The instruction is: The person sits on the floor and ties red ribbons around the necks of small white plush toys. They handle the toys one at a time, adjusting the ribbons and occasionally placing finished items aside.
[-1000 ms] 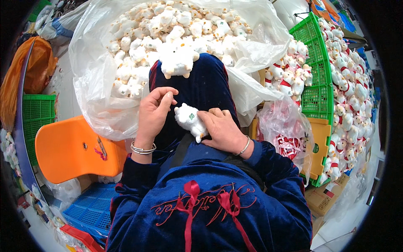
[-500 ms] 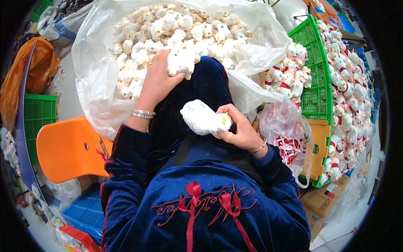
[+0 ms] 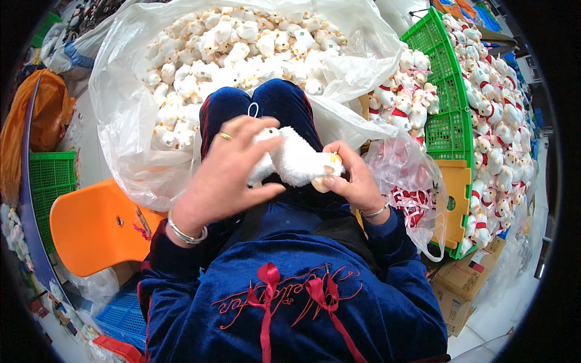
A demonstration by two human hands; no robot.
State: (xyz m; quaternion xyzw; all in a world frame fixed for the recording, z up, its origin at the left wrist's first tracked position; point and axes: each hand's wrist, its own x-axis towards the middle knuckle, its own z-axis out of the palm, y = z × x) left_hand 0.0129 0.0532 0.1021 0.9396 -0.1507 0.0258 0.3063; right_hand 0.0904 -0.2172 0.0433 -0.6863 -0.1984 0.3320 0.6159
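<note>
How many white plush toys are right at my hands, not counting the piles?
2. One plush toy is in your right hand; the second toy is at your left hand, which hides part of it. Anything fully behind that hand wouldn't show.

Bright, whitish light is filling scene. White toy pile [image 3: 239, 72] is washing out toward middle, fur detail fading. Translucent bag [image 3: 124, 121] is catching pale glare. Dark trousers [image 3: 285, 104] are swallowing shadow detail. Left hand [image 3: 233, 163] is blurring; right hand [image 3: 361, 181] is showing sharper. Fisheye is bending straight edges toward rim; corners are lying black.
</note>
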